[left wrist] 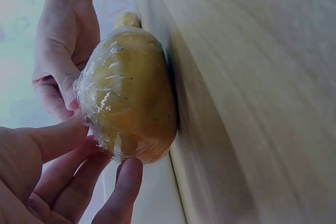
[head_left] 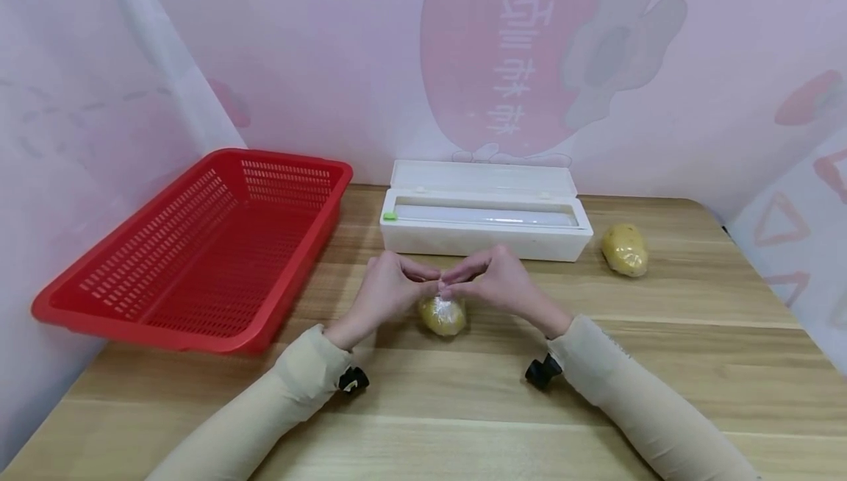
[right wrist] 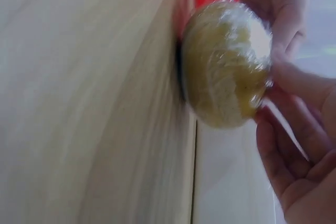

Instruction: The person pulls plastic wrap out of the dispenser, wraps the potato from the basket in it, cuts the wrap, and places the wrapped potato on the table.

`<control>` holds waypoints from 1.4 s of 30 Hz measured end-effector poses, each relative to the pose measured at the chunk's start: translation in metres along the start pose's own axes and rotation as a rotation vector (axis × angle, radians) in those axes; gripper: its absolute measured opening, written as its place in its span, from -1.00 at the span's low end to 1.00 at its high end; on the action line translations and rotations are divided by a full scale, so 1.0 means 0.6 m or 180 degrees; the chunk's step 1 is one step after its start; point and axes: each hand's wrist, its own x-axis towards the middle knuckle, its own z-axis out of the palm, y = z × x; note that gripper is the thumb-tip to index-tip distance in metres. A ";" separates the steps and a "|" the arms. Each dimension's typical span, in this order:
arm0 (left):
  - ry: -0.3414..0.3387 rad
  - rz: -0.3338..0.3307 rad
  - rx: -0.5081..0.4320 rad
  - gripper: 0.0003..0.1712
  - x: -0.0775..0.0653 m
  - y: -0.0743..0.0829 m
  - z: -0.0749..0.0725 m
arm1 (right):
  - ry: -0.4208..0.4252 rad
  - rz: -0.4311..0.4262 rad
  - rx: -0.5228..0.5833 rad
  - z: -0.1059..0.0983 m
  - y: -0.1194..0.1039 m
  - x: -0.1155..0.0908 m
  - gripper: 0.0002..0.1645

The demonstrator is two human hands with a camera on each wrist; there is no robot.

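A yellow potato wrapped in clear cling film sits on the table between both hands. My left hand and right hand meet over its top, thumbs and fingertips pinching the gathered film there. In the left wrist view, one finger of the left hand also touches the potato's side. The right wrist view has the right hand with its thumb and fingers at the film's bunched spot. The film lies tight and shiny over the rest of the potato.
Behind the hands stands a white cling film box, lid up, a roll inside and a green slider at its left end. A second wrapped potato lies to its right. At left is a red plastic basket. A printed curtain backs the wooden table.
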 end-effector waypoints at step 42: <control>-0.1085 0.0066 0.0076 -0.53 0.010 -0.004 -0.038 | -0.0041 -0.0152 -0.0500 0.006 -0.022 0.001 -0.92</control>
